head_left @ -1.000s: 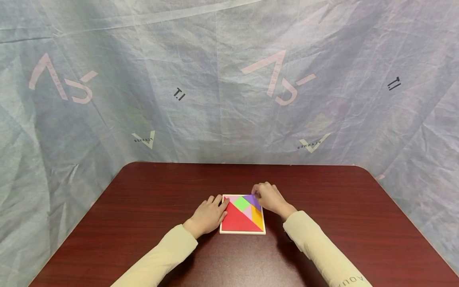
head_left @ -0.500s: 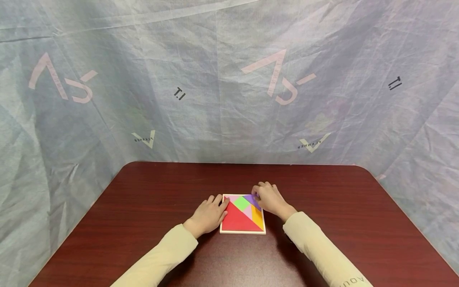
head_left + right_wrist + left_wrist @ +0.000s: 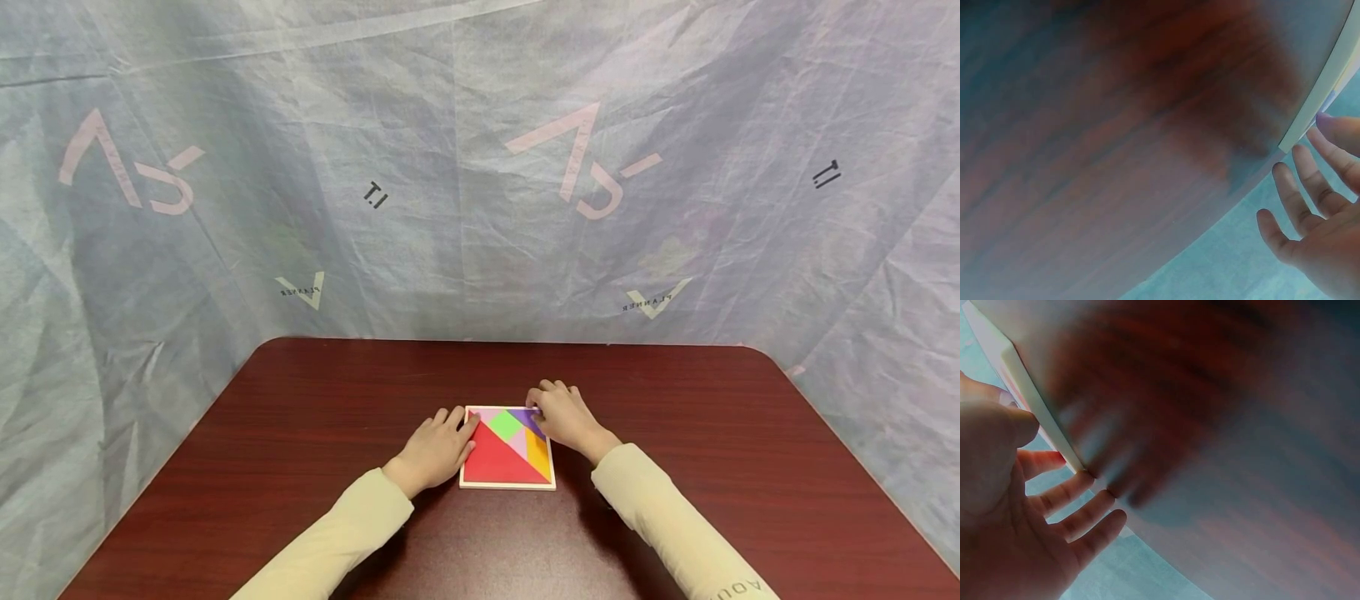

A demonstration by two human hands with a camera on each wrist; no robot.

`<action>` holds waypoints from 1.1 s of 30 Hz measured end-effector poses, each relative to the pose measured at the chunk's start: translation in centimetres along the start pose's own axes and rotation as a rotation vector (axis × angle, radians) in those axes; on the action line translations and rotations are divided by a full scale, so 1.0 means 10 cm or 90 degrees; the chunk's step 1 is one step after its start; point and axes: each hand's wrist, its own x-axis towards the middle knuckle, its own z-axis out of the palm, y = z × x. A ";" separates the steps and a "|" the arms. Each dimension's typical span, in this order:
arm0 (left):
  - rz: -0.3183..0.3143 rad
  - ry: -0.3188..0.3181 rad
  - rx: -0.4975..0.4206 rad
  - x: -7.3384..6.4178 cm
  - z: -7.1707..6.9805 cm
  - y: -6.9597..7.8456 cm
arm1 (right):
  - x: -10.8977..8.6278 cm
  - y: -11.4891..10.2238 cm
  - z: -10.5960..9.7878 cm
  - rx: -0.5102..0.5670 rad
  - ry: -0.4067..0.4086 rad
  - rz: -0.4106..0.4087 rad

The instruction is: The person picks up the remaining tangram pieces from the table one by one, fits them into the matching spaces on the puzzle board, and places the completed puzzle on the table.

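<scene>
A square tangram board (image 3: 507, 487) with a pale frame lies on the table, holding flat coloured pieces. Large red triangles (image 3: 498, 462) fill its lower left; a green square (image 3: 506, 426), pink pieces (image 3: 519, 446), an orange piece (image 3: 537, 454) and a purple triangle (image 3: 521, 415) fill the rest. My left hand (image 3: 433, 450) rests along the board's left edge, fingers extended, a fingertip on the upper-left corner. At the upper-right corner, my right hand (image 3: 564, 414) touches the purple triangle with its thumb, other fingers loosely bent; it partly covers that piece.
The dark red wooden table (image 3: 337, 400) surrounds the board. A grey printed cloth (image 3: 480, 208) hangs behind the table and along both sides. Cream sleeves (image 3: 352, 521) cover both forearms.
The purple triangle lies lower at the upper-right corner, and more of the board's pale top rim shows beside it. Both hands stay almost where they were.
</scene>
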 end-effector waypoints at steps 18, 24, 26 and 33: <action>-0.012 -0.031 -0.016 0.02 -0.02 -0.01 | -0.05 0.08 -0.08 -0.019 0.028 -0.039; -0.005 -0.050 -0.015 0.03 -0.07 -0.03 | -0.14 0.12 -0.17 -0.029 0.057 -0.053; -0.002 -0.052 -0.019 0.03 -0.08 -0.04 | -0.18 0.13 -0.21 -0.028 0.066 -0.057; 0.001 -0.019 -0.029 0.02 -0.10 -0.10 | -0.34 0.21 -0.34 -0.032 0.094 -0.066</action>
